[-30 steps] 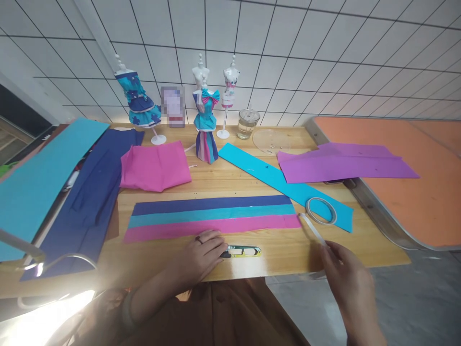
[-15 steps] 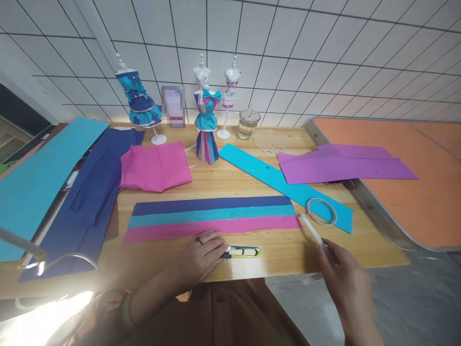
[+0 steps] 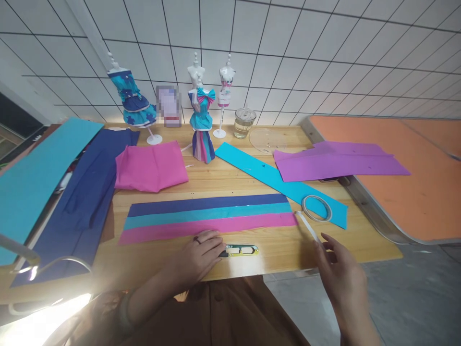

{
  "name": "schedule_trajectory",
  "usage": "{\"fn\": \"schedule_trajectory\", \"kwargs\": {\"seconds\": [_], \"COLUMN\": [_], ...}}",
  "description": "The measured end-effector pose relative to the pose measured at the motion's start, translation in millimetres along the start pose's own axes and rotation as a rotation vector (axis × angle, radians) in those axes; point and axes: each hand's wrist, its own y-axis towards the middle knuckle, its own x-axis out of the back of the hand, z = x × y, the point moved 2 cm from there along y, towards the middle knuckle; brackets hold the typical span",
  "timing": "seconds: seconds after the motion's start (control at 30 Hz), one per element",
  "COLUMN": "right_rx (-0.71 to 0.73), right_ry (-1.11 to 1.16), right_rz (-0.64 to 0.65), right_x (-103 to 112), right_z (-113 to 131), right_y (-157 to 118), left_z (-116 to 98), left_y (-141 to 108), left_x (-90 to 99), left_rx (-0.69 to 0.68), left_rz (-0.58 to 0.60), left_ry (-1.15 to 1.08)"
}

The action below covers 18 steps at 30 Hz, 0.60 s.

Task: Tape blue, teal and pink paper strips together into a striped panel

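A striped fabric panel [image 3: 212, 215] in navy, turquoise and pink lies flat on the wooden table. My left hand [image 3: 203, 252] rests flat over its pink lower edge, fingers extended and holding nothing. Beside those fingertips lie yellow-and-dark thread snips [image 3: 242, 250], one end touching or just under the fingers. At the panel's right end, a narrow strip of white tape [image 3: 308, 227] runs from the pink band's corner to my right hand [image 3: 340, 274]. The thumb and fingertips close on its near end, with the index finger slightly raised. A tape roll [image 3: 317, 208] lies close by.
Behind are a turquoise fabric strip [image 3: 252, 166], folded pink fabric [image 3: 151, 167], purple fabric [image 3: 334, 163] and several small dress forms [image 3: 201, 117]. A lidded glass [image 3: 245, 124] stands near the wall. Navy fabric [image 3: 82, 192] covers the left side; an orange-topped table [image 3: 396, 206] adjoins at right.
The whole view has shifted slightly, so things sit a little further left. My right index finger has lifted and loosened around the tape strip. My left hand stays put.
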Motion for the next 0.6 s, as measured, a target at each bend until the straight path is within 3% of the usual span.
{"fn": "schedule_trajectory", "kwargs": {"seconds": [0.17,0.3,0.47,0.6], "right_rx": [0.160,0.282,0.371,0.436], "right_ry": [0.086,0.235,0.369,0.430], "right_rz": [-0.081,-0.007,0.101,0.099], "right_x": [2,-5,-21,-27], "right_z": [18,39,55,56], "right_y": [-11,-25,-40,-43], "left_z": [-3,-2,-5,-13], "left_y": [12,27,54,74], "left_x": [5.0,7.1,4.8,-2.8], "left_rx": [-0.027,-0.022,0.206,0.325], "left_rz": [-0.003,0.010,0.135,0.204], "left_ry": [-0.024,-0.086,-0.322,-0.485]}}
